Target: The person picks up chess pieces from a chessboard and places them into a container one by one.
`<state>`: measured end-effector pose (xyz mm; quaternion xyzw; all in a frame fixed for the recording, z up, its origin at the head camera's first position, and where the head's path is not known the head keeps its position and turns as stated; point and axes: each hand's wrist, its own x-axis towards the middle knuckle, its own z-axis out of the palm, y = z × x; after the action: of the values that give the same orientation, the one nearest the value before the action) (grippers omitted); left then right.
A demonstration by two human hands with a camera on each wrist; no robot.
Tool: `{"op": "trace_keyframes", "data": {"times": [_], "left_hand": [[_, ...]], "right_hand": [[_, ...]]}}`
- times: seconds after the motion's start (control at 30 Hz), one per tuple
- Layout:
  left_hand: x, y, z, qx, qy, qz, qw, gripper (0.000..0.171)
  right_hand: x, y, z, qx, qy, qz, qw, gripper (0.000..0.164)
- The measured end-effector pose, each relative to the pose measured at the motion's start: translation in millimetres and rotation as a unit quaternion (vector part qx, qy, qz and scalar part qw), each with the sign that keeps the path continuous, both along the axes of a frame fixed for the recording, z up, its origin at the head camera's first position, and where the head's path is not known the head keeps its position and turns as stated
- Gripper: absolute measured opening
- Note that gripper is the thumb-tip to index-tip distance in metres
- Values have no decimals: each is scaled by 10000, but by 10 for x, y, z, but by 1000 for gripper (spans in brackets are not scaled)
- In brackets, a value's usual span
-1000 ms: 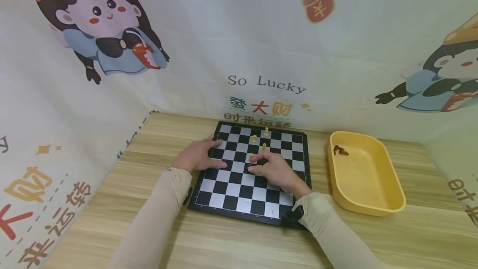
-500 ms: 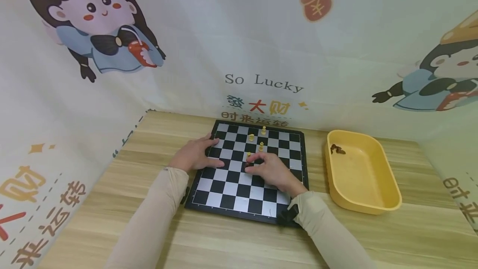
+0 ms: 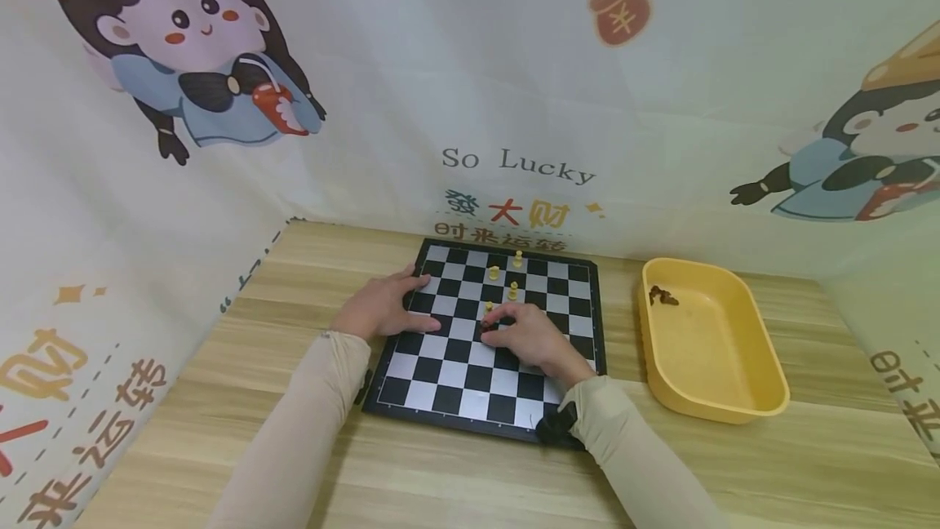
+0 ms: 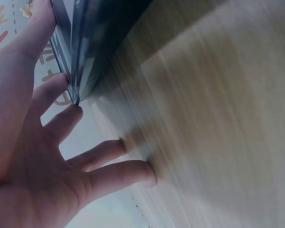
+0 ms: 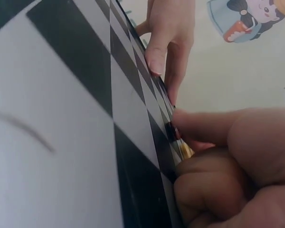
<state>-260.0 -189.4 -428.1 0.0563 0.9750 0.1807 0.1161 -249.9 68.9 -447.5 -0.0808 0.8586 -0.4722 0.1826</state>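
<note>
While pinching a dark red chess piece (image 3: 487,326) between thumb and forefinger, holds it right at the fingertips of the right hand (image 3: 532,339), with the grip clamped on it near the middle of the chessboard (image 3: 441,394). In the head view, shows partly hidden by those fingers; in the right wrist view, shows low against the squares. Cannot tell whether touching the board or just above it. Has a yellow chess piece (image 3: 489,307) just beyond the grip, and three more yellow pieces (image 3: 512,291) towards the board's far edge. Rests the left hand (image 3: 382,303) across the board's left edge, holding nothing, with fingers straight and apart, thumb over the squares and two fingertips on the surface (image 3: 411,480). To the right of the board, well apart from the grip, has a yellow tray (image 3: 716,349) with small brown pieces (image 3: 663,296) in its far left corner.
</note>
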Motion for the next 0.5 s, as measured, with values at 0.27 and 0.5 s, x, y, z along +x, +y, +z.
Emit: {"op": "trace_keyframes", "data": {"times": [0.27, 0.5], "left_hand": [[22, 9, 10, -13, -35, 2, 10000, 92], [15, 14, 18, -18, -36, 13, 10000, 92]], "right_hand": [[22, -43, -9, -39, 124, -144, 9998, 14], [12, -43, -28, -2, 227, -150, 9996, 12]]}}
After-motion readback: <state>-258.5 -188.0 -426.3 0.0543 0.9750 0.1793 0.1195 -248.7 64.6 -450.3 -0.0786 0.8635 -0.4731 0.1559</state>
